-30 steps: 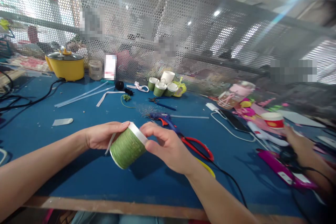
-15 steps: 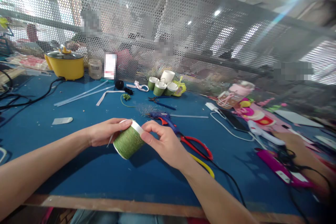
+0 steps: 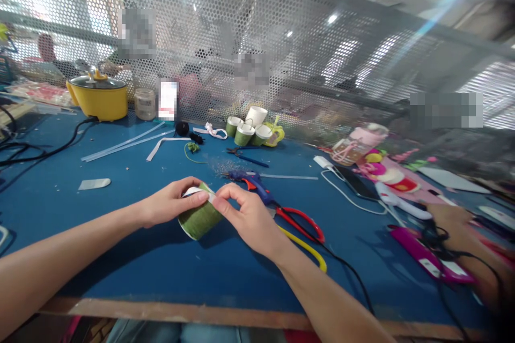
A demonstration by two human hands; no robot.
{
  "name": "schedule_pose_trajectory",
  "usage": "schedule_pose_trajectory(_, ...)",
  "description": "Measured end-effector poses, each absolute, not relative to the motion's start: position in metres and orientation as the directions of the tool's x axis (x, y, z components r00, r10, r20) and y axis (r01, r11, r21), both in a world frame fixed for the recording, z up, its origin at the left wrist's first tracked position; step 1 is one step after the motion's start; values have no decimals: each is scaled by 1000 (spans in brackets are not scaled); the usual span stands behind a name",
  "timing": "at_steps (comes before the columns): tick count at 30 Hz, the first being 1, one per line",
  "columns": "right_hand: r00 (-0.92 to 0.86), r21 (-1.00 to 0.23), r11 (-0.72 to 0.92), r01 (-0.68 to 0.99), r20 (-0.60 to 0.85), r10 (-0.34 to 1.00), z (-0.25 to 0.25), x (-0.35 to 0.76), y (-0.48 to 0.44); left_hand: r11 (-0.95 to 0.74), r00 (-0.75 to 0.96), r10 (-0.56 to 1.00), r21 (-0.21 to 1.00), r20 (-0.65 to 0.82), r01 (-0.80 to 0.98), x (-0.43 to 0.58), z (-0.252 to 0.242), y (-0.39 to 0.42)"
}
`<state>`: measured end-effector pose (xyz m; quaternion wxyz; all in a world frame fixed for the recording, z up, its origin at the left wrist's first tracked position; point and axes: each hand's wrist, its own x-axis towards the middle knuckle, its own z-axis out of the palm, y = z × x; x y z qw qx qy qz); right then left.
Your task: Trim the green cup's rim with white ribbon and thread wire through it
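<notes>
A paper cup wrapped in green yarn (image 3: 198, 221) is tilted between my hands, just above the table's front half. Its rim carries a white strip (image 3: 193, 191), partly covered by fingers. My left hand (image 3: 179, 201) grips the cup from the left, its thumb pressing on the strip. At the rim's right side, my right hand (image 3: 241, 214) pinches the strip between thumb and forefinger. Beyond it lies a blue glue gun (image 3: 251, 182). Scissors with a red and a yellow handle (image 3: 303, 222) lie partly under my right wrist.
Several green-wrapped cups (image 3: 244, 134) stand at the back near pliers (image 3: 249, 156). A yellow electric pot (image 3: 100, 99) stands back left, by a jar (image 3: 145, 104). To the right are a phone (image 3: 358, 182), a purple power strip (image 3: 430, 257) and another person's arm (image 3: 475, 246).
My left thumb has moved right along the rim onto the white strip, and the cup has turned slightly. My right hand has shifted a little left, still pinching at the rim.
</notes>
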<state>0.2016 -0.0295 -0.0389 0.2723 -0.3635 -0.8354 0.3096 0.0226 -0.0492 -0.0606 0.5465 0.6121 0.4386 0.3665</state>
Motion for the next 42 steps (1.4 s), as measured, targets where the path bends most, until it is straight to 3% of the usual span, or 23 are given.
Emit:
schedule_pose_trajectory(9,-585,-703,592,394,305,751,-40,204,-28,-60,310,951,982,1,180,24,-64,-50)
schedule_pose_trajectory(16,-556,-704,554,445,268,787,-44,201,-30,-117,286,957,966,47,232,29,-67,-53)
schedule_pose_trajectory(23,-563,-764,514,390,244,790,-40,204,-28,-91,302,953,974,25,209,30,-65,-54)
schedule_pose_trajectory(28,-533,-738,499,454,224,816,-40,202,-29,82,320,942,995,-97,60,31,-64,-55)
schedule_pose_trajectory(31,-540,-778,479,407,219,813,-39,204,-28,194,364,919,978,-152,-82,31,-64,-56)
schedule_pose_trajectory(36,-536,-867,432,250,248,807,-32,213,-22,337,477,867,876,-146,-345,29,-63,-54)
schedule_pose_trajectory(42,-572,-836,492,243,287,769,-32,213,-24,464,566,809,765,-160,-447,25,-65,-51)
